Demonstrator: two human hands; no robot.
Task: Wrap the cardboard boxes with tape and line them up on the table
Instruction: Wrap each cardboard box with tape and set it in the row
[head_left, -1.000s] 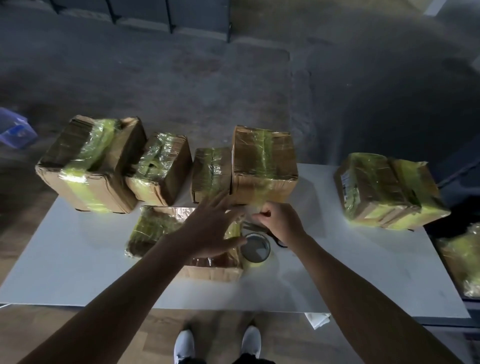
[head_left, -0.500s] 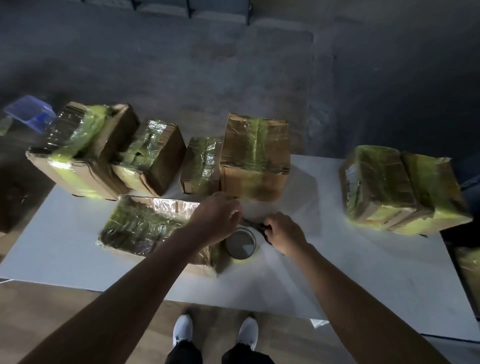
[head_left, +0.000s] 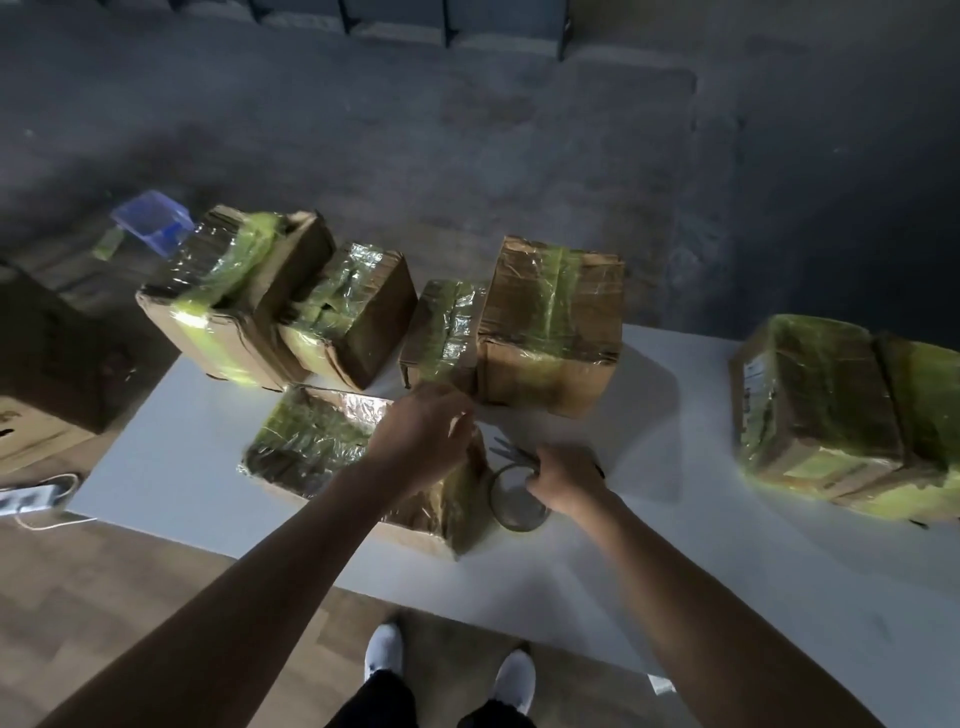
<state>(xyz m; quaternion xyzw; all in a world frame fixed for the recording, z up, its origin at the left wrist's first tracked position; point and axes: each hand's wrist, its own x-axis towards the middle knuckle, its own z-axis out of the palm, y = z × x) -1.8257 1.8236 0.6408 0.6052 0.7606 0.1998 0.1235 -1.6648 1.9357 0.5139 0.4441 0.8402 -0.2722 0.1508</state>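
A flat box (head_left: 317, 441) wrapped in shiny yellow-green tape lies on the white table (head_left: 675, 571) in front of me. My left hand (head_left: 421, 441) hovers over its right end with curled fingers and pinches the tape there. A clear tape roll (head_left: 517, 501) lies flat just right of that box. Above the roll, my right hand (head_left: 563, 480) grips scissors (head_left: 511, 453), their blades pointing left toward my left hand. Several wrapped boxes stand in a row behind: a large one (head_left: 228, 296), a second (head_left: 348, 312), a small one (head_left: 441, 327) and a tall one (head_left: 550, 322).
Two more taped boxes (head_left: 815, 405) sit together at the table's right end. On the floor to the left are a blue bin (head_left: 150, 221), a dark carton (head_left: 47, 358) and a white power strip (head_left: 31, 493). My white shoes (head_left: 384, 652) show under the near edge.
My left hand went from spread flat on the flat box to curled at its right end. My right hand moved down beside the tape roll, and the scissor blades now show.
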